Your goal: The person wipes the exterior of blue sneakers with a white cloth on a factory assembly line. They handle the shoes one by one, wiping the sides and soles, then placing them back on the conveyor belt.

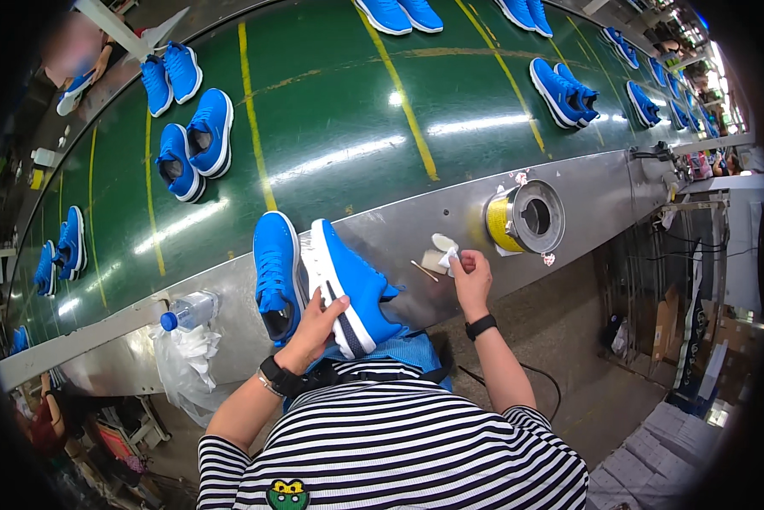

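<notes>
My left hand (311, 331) grips a blue sneaker (356, 280) by its white sole, tilted on its side at the steel ledge near my body. Its mate, another blue sneaker (271, 259), stands just left of it with the toe pointing away from me. Between the fingertips of my right hand (473, 282) is a small white cloth (450, 257). These fingers are pinched together beside a small pale round dish (441, 241). A thin stick (424, 271) lies on the ledge close to the dish.
Farther right on the ledge (382, 234) sits a round metal tin (518, 218) with yellow around its side. A green conveyor belt (331, 110) carries several pairs of blue sneakers. At left are a water bottle (189, 312) and a plastic bag (191, 365). Another person's hand (101, 64) shows far left.
</notes>
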### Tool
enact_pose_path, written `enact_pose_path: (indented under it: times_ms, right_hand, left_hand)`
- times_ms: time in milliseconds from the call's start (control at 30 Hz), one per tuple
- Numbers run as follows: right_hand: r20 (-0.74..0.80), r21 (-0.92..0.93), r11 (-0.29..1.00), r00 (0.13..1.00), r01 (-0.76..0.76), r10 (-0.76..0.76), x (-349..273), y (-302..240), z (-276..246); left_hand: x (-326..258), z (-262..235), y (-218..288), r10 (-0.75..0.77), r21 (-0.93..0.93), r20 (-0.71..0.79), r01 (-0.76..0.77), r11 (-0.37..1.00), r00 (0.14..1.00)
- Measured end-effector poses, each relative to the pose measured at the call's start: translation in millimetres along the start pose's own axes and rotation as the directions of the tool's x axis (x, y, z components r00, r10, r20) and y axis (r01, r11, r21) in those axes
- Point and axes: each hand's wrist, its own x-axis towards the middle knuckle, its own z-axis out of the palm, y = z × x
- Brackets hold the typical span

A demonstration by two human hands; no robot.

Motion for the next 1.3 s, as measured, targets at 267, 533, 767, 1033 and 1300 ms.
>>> enact_pose_path:
  times_ms: [267,533,767,1033,1300]
  right_hand:
    - [0.056,0.232,0.97,0.997,-0.071,0.059,-5.5,-17.5,11.9]
    - [0.72,0.393,0.919,0.607,0.042,-0.336,-23.6,-130.0,5.8]
    - [0.791,0.222,0.945,0.522,0.239,-0.318,-17.7,-131.9,35.6]
    - [0.863,0.142,0.966,0.452,0.215,-0.227,-8.4,-135.4,32.6]
    - [0.886,0.109,0.971,0.423,0.212,-0.192,-9.4,-131.6,42.0]
  left_hand:
    - [-13.2,-1.0,9.3,-0.116,0.115,-0.001,0.115,0.987,0.993]
    - [-13.0,0.3,7.7,-0.106,0.256,0.035,0.093,0.962,0.994]
    - [-2.6,-2.1,1.9,-0.032,0.314,0.086,0.003,0.949,0.996]
    - [5.3,-8.4,-3.5,0.022,0.433,0.124,-0.074,0.898,0.992]
    - [15.2,-20.1,-22.7,0.054,0.457,0.109,-0.098,0.884,0.993]
